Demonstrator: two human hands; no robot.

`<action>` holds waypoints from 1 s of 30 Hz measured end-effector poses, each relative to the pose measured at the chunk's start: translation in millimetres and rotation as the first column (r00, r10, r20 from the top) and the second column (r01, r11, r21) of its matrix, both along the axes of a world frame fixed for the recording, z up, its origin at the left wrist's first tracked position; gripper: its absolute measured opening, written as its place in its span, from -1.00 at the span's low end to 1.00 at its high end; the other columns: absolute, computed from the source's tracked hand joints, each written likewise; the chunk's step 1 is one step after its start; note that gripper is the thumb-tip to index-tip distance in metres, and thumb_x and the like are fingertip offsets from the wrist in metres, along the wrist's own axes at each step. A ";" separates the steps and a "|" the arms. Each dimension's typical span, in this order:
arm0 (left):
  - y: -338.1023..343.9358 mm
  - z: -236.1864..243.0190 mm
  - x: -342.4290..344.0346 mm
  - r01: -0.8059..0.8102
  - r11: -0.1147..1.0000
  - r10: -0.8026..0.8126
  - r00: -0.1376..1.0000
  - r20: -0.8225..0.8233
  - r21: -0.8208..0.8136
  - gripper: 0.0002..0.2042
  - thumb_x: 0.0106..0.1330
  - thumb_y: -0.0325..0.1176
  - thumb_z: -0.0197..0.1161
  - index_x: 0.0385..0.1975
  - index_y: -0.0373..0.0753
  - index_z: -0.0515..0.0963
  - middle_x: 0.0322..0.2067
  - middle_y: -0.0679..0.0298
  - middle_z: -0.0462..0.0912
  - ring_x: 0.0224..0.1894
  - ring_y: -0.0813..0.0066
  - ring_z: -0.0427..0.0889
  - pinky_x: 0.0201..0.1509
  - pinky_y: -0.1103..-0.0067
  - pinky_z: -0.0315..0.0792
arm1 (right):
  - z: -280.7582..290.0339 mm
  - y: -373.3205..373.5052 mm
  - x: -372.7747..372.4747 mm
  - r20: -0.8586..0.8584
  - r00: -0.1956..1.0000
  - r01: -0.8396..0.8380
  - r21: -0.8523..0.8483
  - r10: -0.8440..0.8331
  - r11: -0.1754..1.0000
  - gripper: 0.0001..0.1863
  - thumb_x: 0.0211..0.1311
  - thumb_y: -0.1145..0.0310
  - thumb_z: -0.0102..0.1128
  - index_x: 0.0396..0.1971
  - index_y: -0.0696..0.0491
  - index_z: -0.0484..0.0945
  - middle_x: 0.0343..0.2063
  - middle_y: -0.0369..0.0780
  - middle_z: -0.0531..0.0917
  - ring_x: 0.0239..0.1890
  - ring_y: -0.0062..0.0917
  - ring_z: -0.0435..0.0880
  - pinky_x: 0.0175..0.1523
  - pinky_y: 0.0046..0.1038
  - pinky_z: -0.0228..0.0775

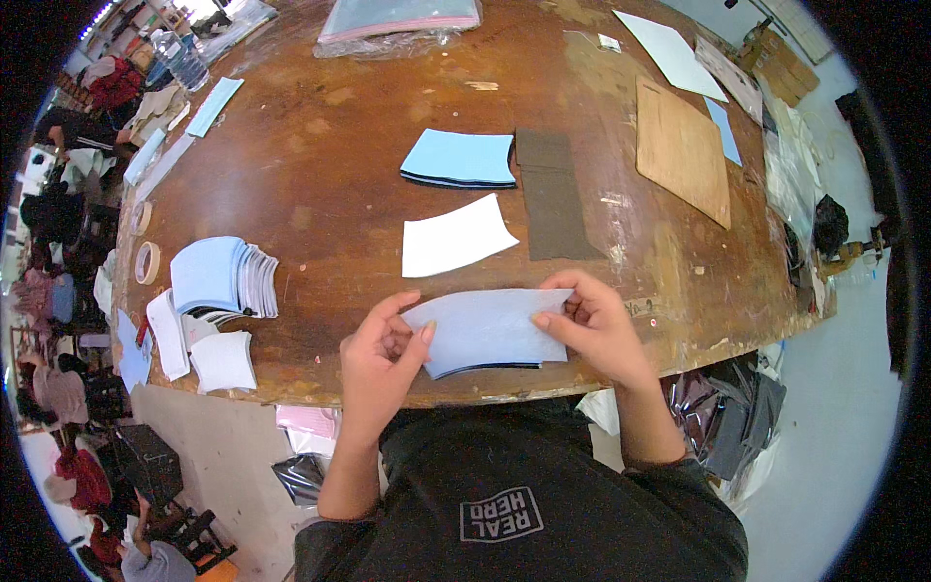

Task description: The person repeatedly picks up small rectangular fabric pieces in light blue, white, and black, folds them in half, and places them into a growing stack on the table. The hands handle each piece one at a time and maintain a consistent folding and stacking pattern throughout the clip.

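Observation:
A curved, pale blue, slightly see-through fabric piece (485,325) is stretched between my hands over the table's near edge. My left hand (388,339) pinches its left end between thumb and fingers. At the right end, my right hand (593,315) grips the upper corner the same way. A dark edge shows below the piece, from a layer beneath it. Just beyond lies a white curved piece (458,236). Farther off is a stack of light blue pieces (458,157) with dark layers under it, beside a dark brown strip (555,199).
On the worn wooden table (339,194), a pile of pale blue and white pieces (208,272) sits left, near rolls of tape (146,263). A brown board (679,150) lies right. Plastic bags (398,21) are at the far edge. Other people work at the far left.

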State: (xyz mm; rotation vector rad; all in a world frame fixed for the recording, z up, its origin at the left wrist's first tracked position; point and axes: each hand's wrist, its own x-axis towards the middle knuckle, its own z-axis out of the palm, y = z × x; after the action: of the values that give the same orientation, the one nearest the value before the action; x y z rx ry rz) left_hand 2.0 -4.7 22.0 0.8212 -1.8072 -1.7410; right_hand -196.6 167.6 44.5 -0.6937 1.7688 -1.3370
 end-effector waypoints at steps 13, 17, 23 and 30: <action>2.1 -16.5 7.7 0.010 0.967 0.062 0.960 0.274 -0.254 -0.48 0.23 -0.53 0.39 0.22 -0.33 0.45 -0.58 0.34 0.57 -0.53 0.73 0.50 -0.41 0.69 0.42 | -32.9 -9.1 9.4 -0.312 0.946 -0.034 0.172 0.087 0.985 -0.53 0.10 0.39 0.46 0.01 0.04 0.50 -0.56 -0.30 0.52 -0.50 -0.59 0.54 -0.36 -0.48 0.42; 2.1 -21.5 8.4 0.018 0.966 0.056 0.959 0.277 -0.258 -0.46 0.22 -0.52 0.41 0.24 -0.32 0.44 -0.57 0.37 0.55 -0.51 0.75 0.48 -0.39 0.70 0.42 | -34.8 -9.5 11.2 -0.325 0.943 -0.018 0.146 0.065 0.989 -0.53 0.09 0.39 0.47 0.00 0.05 0.49 -0.58 -0.28 0.53 -0.52 -0.58 0.54 -0.39 -0.46 0.41; 0.5 -21.4 7.8 0.011 0.965 0.069 0.952 0.297 -0.262 -0.48 0.21 -0.50 0.43 0.20 -0.31 0.47 -0.60 0.38 0.49 -0.55 0.73 0.42 -0.41 0.70 0.39 | -32.0 -12.6 8.0 -0.409 0.908 -0.014 0.195 0.094 0.981 -0.53 0.08 0.33 0.48 -0.03 0.08 0.50 -0.55 -0.22 0.55 -0.51 -0.46 0.58 -0.37 -0.39 0.43; -14.1 -19.1 3.7 -0.043 0.893 0.182 0.944 0.274 -0.448 -0.52 0.17 -0.46 0.46 0.12 -0.27 0.51 -0.64 0.42 0.27 -0.57 0.69 0.26 -0.47 0.67 0.25 | -35.8 -110.0 -43.0 -0.924 0.382 -0.183 -0.067 0.008 0.981 -0.71 0.16 0.36 0.35 -0.14 0.15 0.59 -0.15 -0.13 0.61 -0.08 -0.22 0.59 -0.06 -0.26 0.46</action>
State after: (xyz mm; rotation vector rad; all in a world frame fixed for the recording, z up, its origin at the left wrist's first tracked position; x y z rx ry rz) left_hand 5.7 -18.7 2.8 1.0199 -2.1920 -1.1048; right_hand -239.6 57.5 8.7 -1.9138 2.3994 -1.0306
